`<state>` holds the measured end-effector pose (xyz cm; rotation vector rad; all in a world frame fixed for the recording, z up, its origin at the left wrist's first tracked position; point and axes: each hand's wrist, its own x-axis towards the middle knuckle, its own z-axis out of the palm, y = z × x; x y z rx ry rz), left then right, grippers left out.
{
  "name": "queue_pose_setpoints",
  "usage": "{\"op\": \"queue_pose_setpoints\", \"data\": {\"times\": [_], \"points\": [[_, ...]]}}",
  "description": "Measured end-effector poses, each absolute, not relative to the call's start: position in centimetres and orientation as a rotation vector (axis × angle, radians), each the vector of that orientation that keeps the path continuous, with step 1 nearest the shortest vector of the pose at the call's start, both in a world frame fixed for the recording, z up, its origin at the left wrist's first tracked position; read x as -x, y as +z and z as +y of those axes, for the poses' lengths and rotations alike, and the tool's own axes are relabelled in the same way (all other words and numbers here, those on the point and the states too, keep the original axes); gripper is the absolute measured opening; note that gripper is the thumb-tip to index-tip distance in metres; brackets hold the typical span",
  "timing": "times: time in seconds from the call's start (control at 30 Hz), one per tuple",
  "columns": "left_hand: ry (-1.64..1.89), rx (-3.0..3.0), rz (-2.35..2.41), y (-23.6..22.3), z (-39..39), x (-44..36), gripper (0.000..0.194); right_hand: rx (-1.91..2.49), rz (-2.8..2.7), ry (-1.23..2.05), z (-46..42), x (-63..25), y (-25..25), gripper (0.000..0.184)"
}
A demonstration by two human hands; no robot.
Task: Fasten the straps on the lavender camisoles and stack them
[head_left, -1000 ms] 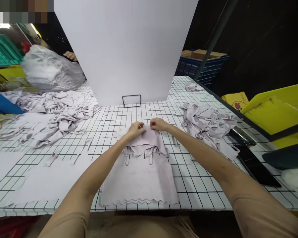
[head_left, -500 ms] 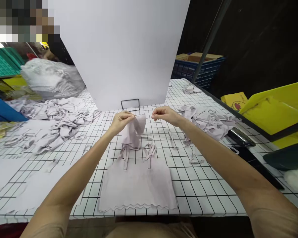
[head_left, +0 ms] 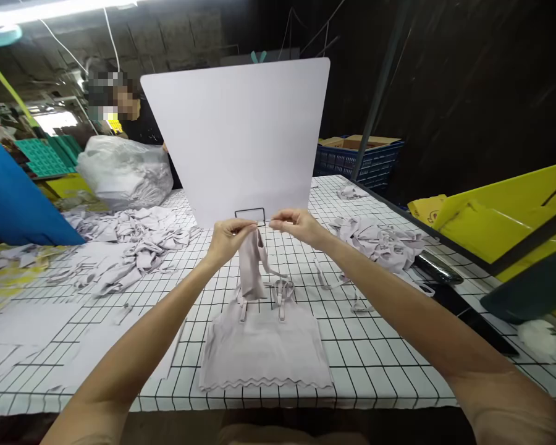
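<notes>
Pinched between the thumb and fingertips of my left hand [head_left: 227, 240] is the top of a pale pinkish-grey fabric piece [head_left: 250, 266], which hangs folded above the table. My right hand [head_left: 301, 227] is close beside it at the same height, its thumb and fingertips together; whether something small is in them I cannot make out. Below both hands, a pale camisole top [head_left: 266, 346] lies flat, with thin straps [head_left: 282, 300] at its upper edge and a wavy hem towards me. Its layered edges look like a stack.
A white board [head_left: 241, 136] stands behind my hands with a black wire frame [head_left: 250, 212] at its foot. Fabric heaps lie left [head_left: 134, 241] and right [head_left: 375, 238]. A black tablet-like slab [head_left: 472, 318] rests at right. Another person [head_left: 141, 127] is behind the plastic bag [head_left: 125, 170].
The fabric piece has been lifted off the camisole and now hangs narrow from my left hand. My right hand moved away from it, then back near. The camera view has tilted up.
</notes>
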<state>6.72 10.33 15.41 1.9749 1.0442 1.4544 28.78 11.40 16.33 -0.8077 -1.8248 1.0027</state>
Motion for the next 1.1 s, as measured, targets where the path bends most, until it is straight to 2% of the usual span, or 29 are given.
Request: {"op": "queue_pose_setpoints", "data": {"times": [0.1, 0.23, 0.33, 0.4, 0.5, 0.6, 0.73, 0.87, 0.97, 1.03, 1.1], "points": [[1.444, -1.986, 0.973, 16.2, 9.4, -7.3, 0.015, 0.736, -1.927, 1.034, 10.1, -27.9, 16.3, 0.040], [1.463, -2.008, 0.942, 17.1, 8.5, -7.3, 0.017, 0.759, -1.805, 1.078, 9.6, -27.3, 15.4, 0.024], [1.475, -1.955, 0.953, 17.4, 8.2, -7.0, 0.019, 0.720, -1.780, 0.997, 8.7, -27.5, 15.6, 0.025], [1.477, -1.900, 0.950, 17.5, 8.0, -6.9, 0.020, 0.653, -1.870, 0.807, 7.5, -27.5, 15.9, 0.033], [1.467, -1.844, 0.929, 17.7, 7.7, -7.2, 0.022, 0.550, -2.037, 0.319, 6.0, -26.8, 15.8, 0.045], [1.438, -1.821, 0.906, 18.0, 7.3, -7.5, 0.022, 0.496, -2.086, -0.015, 5.5, -26.0, 15.0, 0.022], [1.421, -1.782, 0.899, 18.3, 7.0, -7.4, 0.022, 0.486, -2.097, -0.120, 6.0, -25.6, 14.2, 0.015], [1.366, -1.712, 0.913, 17.8, 7.8, -6.5, 0.027, 0.462, -2.052, 0.042, 6.3, -25.4, 14.8, 0.014], [1.261, -1.661, 0.922, 17.2, 9.4, -5.6, 0.031, 0.541, -1.992, 0.431, 7.0, -25.2, 16.7, 0.006], [1.210, -1.637, 0.900, 16.9, 10.7, -5.2, 0.040, 0.643, -2.019, 0.715, 7.8, -25.1, 18.3, 0.010], [1.130, -1.548, 0.817, 16.8, 11.8, -5.1, 0.052, 0.719, -2.075, 0.863, 8.9, -25.0, 19.8, 0.014]]}}
